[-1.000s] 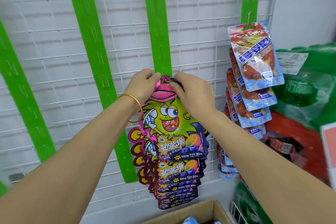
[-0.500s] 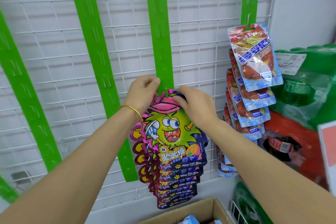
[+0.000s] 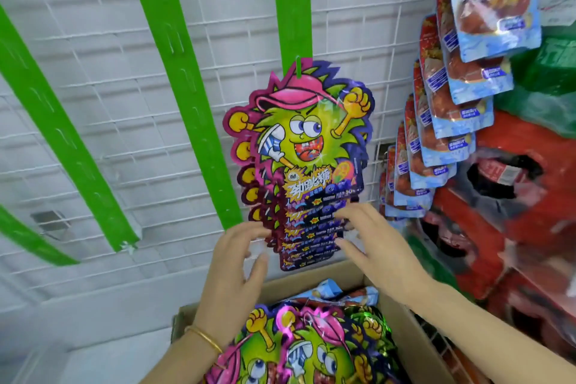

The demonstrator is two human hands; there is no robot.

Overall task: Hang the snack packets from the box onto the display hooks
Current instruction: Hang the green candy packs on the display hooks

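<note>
Your left hand (image 3: 232, 271) and right hand (image 3: 378, 251) are both open, fingers spread and holding nothing, just above the box (image 3: 402, 330) of snack packets (image 3: 314, 349). Between them, the top packet (image 3: 307, 137) hangs from a hook on the green strip (image 3: 291, 3).

Left hand (image 3: 232, 271) and right hand (image 3: 378, 254) spread, fingers loose, both empty

Top snack packet (image 3: 307, 134) hangs upright from a hook (image 3: 298, 67) on the green strip (image 3: 293, 6), well above the fingertips: lime cartoon face, pink cap. More identical packets (image 3: 307, 229) cascade below it, lower edges between both hands' fingers (image 3: 254, 232). Cardboard box (image 3: 402, 330) under the wrists holds more packets (image 3: 311, 349), lying flat.
</note>
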